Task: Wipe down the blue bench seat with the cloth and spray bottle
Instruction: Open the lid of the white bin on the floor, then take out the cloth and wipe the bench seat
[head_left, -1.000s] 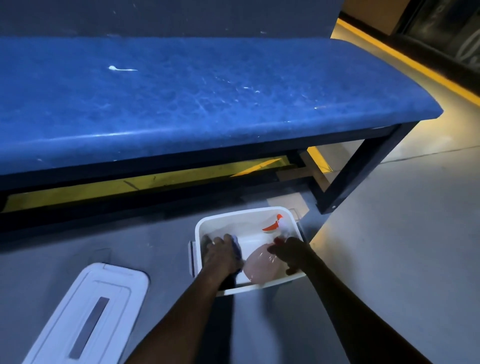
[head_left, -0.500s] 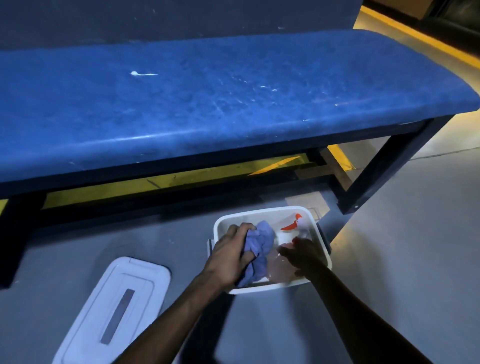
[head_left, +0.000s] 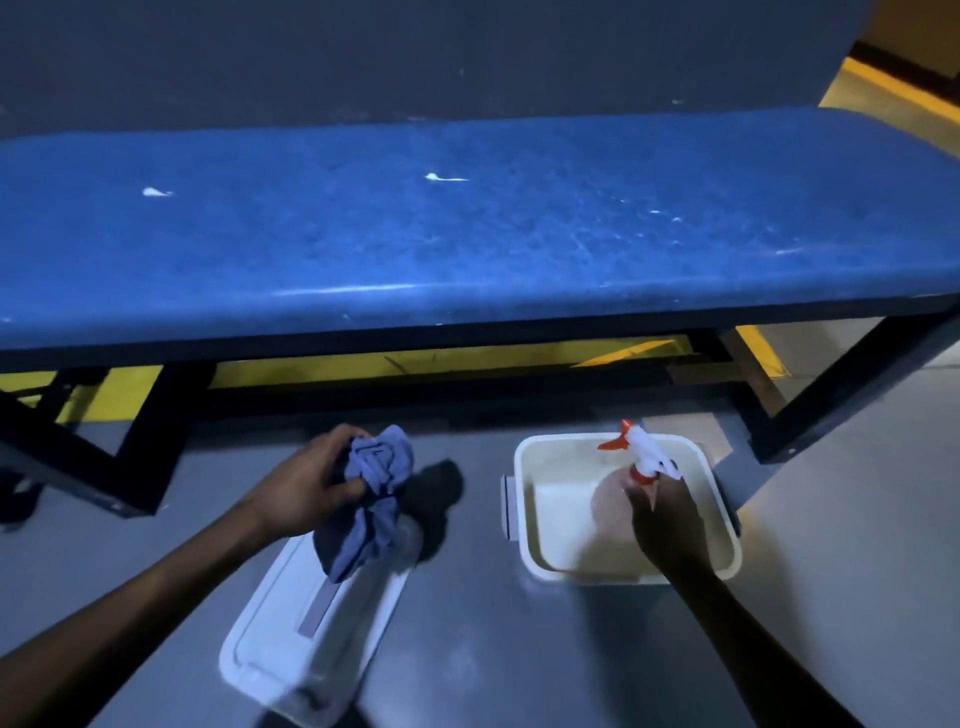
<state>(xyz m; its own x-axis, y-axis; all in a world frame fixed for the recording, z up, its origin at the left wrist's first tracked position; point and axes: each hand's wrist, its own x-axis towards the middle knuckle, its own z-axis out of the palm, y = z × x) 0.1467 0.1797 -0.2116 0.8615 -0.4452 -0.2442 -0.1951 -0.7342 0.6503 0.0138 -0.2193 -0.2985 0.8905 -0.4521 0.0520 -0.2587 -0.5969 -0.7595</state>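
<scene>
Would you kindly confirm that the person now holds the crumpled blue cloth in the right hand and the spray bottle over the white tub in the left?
The hands are swapped. In the head view the left hand grips the crumpled blue cloth above the white lid on the floor, while the right hand holds the spray bottle over the white tub.

One blue bench seat (head_left: 467, 228) carries two white smears, possibly more among the faint specks at its right end. Below are two hands, one cloth (head_left: 371, 499), one spray bottle (head_left: 641, 462), one white tub (head_left: 524, 499) and one lid (head_left: 270, 660).
</scene>
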